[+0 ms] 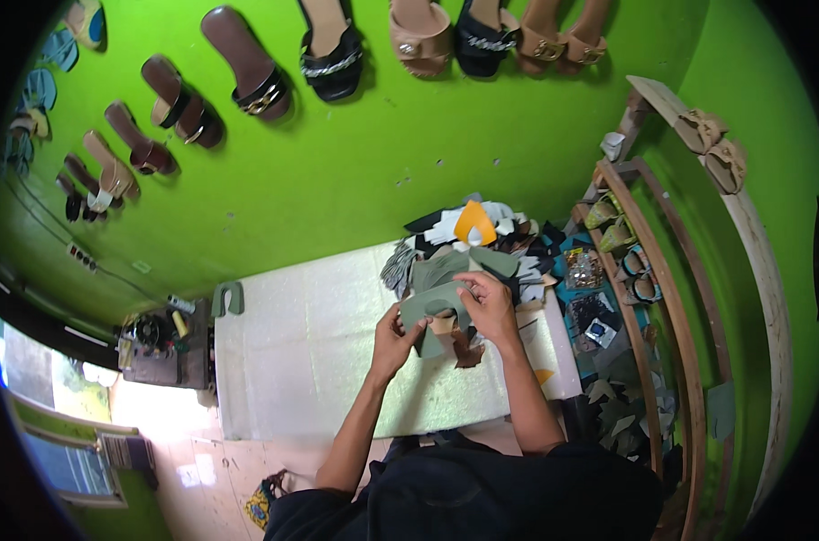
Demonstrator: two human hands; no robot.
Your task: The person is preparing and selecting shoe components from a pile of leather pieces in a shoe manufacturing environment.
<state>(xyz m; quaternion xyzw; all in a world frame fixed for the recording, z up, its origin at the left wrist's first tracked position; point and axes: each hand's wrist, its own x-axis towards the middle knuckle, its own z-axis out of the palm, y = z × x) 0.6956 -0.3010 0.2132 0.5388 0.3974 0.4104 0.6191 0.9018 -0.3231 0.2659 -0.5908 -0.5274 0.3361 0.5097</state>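
While both hands meet just right of the frame's centre, they hold a grey-green cutout, a flat, matte piece with a rounded notch bitten out of its lower edge and a curved outline, raised a little above the white surface. Under it hang darker brown scraps, though whether they are pinched along with the cutout or merely lie beneath it is hard to tell. The left hand comes up from below with the wrist bent back, its fingers closed on the cutout's lower left edge. The right hand lies over the cutout's right side, palm down, fingers curled over the top edge and gripping it; the thumb is hidden under the piece. Both forearms rise from the lower edge of the frame, and the dark-clothed lap below is cut off. Just above the hands, at the far end of the surface, sits a pile of cutouts in black, white, grey and green, with one orange piece on top; single shapes in it blur together. To the right a wooden rack holds small items too small to make out. Sandals hang on the green wall across the top of the frame.
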